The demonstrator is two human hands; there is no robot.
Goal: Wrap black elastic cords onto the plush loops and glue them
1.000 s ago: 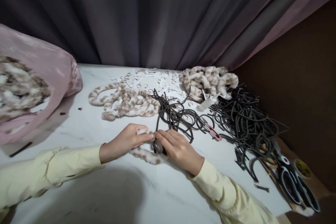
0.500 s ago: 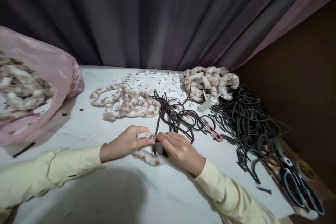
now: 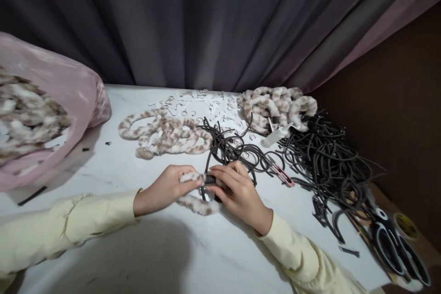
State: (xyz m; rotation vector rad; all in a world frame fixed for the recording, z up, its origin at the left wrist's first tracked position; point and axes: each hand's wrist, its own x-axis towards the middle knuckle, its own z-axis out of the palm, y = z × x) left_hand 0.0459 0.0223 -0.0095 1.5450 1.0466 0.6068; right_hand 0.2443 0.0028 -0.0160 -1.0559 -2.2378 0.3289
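Note:
My left hand (image 3: 161, 190) pinches one end of a white and brown furry tube (image 3: 198, 205), which curves below toward my right hand. My right hand (image 3: 243, 197) has its thumb and fingers closed around a dark ribbed piece (image 3: 210, 179) that meets the furry end at my left fingertips. Its other end is hidden in my right palm. Just beyond my hands lies a bundle of black cords (image 3: 225, 147), one of them passing down behind my fingers. Left of the bundle, several furry rings (image 3: 172, 135) rest on the table.
A pink plastic bag (image 3: 82, 87) of furry pieces stands at left. Small rings and paper scraps (image 3: 206, 105) lie at the back beside a furry pile (image 3: 272, 103) and a white bottle (image 3: 275, 136). At right are a black cord heap (image 3: 330, 156), a pink cutter (image 3: 282, 174) and scissors (image 3: 389, 248).
My right fingers have shifted right and spread along the dark ribbed piece, so more of it shows. My left hand keeps its pinch on the furry tube.

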